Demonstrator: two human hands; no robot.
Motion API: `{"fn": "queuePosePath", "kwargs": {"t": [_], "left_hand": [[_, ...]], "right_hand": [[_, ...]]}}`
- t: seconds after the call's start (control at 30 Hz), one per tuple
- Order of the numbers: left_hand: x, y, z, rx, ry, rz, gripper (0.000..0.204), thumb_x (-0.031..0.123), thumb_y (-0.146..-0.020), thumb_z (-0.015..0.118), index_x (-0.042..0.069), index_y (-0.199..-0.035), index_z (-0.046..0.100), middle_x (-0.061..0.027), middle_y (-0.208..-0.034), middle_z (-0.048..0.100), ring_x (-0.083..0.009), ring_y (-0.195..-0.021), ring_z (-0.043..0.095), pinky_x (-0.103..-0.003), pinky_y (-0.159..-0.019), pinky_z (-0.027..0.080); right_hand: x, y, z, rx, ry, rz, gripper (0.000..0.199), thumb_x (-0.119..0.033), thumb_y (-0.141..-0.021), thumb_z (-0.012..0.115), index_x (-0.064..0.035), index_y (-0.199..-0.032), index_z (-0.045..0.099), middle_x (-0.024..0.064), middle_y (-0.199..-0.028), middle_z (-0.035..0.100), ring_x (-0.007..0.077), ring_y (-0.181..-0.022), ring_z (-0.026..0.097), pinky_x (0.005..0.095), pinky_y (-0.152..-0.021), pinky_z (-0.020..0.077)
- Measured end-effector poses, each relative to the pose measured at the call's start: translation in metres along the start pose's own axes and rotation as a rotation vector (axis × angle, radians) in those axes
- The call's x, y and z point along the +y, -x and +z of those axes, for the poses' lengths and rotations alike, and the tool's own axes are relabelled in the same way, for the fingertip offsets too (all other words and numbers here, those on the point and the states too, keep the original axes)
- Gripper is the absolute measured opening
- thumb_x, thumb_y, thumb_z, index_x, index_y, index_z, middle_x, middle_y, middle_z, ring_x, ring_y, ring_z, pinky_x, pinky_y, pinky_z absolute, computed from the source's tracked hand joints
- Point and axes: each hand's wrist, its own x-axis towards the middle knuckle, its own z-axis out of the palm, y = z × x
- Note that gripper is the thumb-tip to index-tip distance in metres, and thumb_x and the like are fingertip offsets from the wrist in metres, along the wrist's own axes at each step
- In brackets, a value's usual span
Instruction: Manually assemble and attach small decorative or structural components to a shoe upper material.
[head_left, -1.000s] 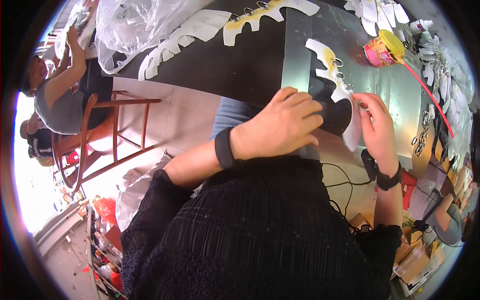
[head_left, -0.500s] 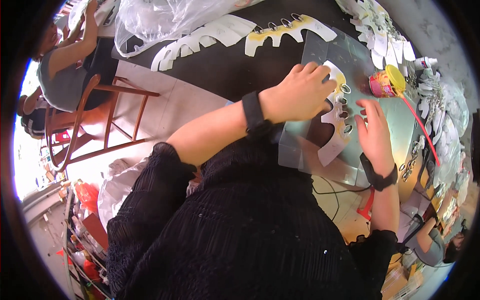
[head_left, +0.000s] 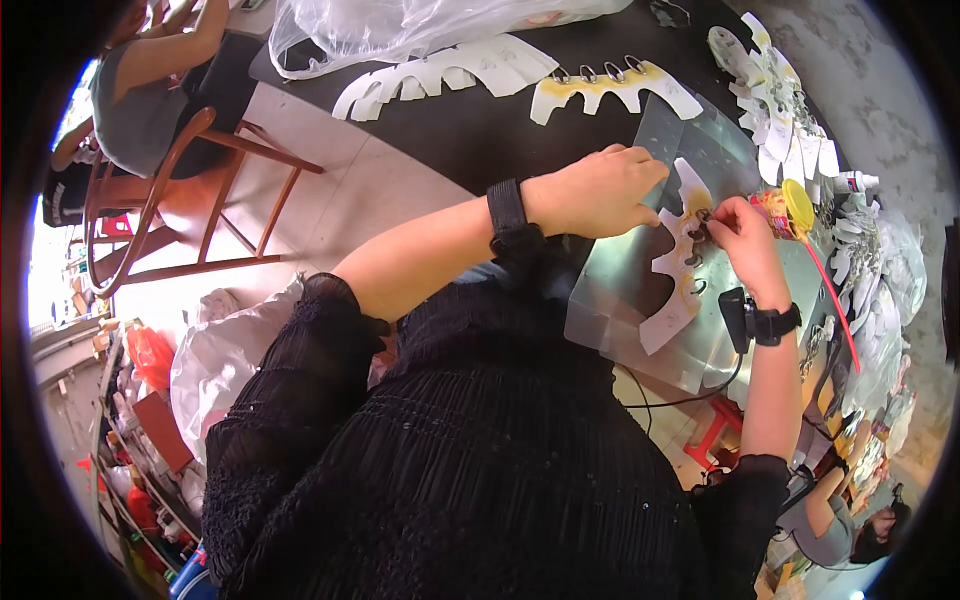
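A white scalloped strip (head_left: pixel 672 318) with a yellow-brown stain, apparently card, lies on a clear plastic sheet (head_left: pixel 620 275). Dark metal rings sit along its notched edge. My right hand (head_left: pixel 748 250) is at the strip's right edge, thumb and forefinger pinched on one small metal ring (head_left: pixel 703 216). To the left of the strip, my left hand (head_left: pixel 598 192) hovers with thumb and forefinger apart; nothing shows between them, though the other fingers are partly hidden. Both wrists wear black straps.
Beyond lie a second ringed strip (head_left: pixel 615 88), plain scalloped strips (head_left: pixel 440 75) and a plastic bag (head_left: pixel 420 25). A yellow-lidded tub (head_left: pixel 785 212) with a red stick (head_left: pixel 835 310) stands right, by piled strips (head_left: pixel 778 115). A wooden chair (head_left: pixel 215 190) and another person are left.
My right hand has gone from open beside the strip to pinching a ring at its edge. The left hand has drawn back off the strip. The whole view has shifted slightly.
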Motion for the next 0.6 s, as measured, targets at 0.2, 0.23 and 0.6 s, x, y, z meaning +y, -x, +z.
{"fn": "queuePosePath", "kwargs": {"t": [0.2,0.23,0.6], "left_hand": [[0.013,-0.004,0.013,0.191,0.602,-0.219,0.046,0.019,-0.077,0.071,-0.003,-0.112,0.051,-0.0121,-0.097,0.059,-0.0198,-0.09,0.058,-0.03,-0.078,0.048],[0.016,-0.006,0.016,0.247,0.739,-0.258,0.044,0.018,-0.075,0.073,-0.004,-0.107,0.052,-0.011,-0.092,0.059,-0.0173,-0.085,0.058,-0.029,-0.075,0.048],[0.019,0.001,0.021,0.386,0.779,-0.354,0.022,0.009,-0.08,0.068,-0.001,-0.093,0.053,-0.0028,-0.082,0.057,-0.0072,-0.075,0.052,-0.023,-0.067,0.046]], "right_hand": [[-0.035,0.028,-0.004,-0.096,-0.484,-0.027,0.006,-0.005,-0.09,0.052,-0.0031,-0.096,0.051,0.0006,-0.084,0.057,0.0093,-0.078,0.055,0.0237,-0.069,0.0461],[-0.038,0.03,-0.001,-0.07,-0.49,-0.051,0.006,-0.004,-0.089,0.053,-0.003,-0.094,0.052,0.0004,-0.083,0.057,0.0087,-0.077,0.055,0.0232,-0.069,0.0456],[-0.05,0.028,0.023,0.163,-0.253,-0.179,0.007,-0.001,-0.083,0.058,-0.0022,-0.089,0.053,-0.0009,-0.075,0.054,0.0068,-0.068,0.05,0.0222,-0.064,0.0428]]}}
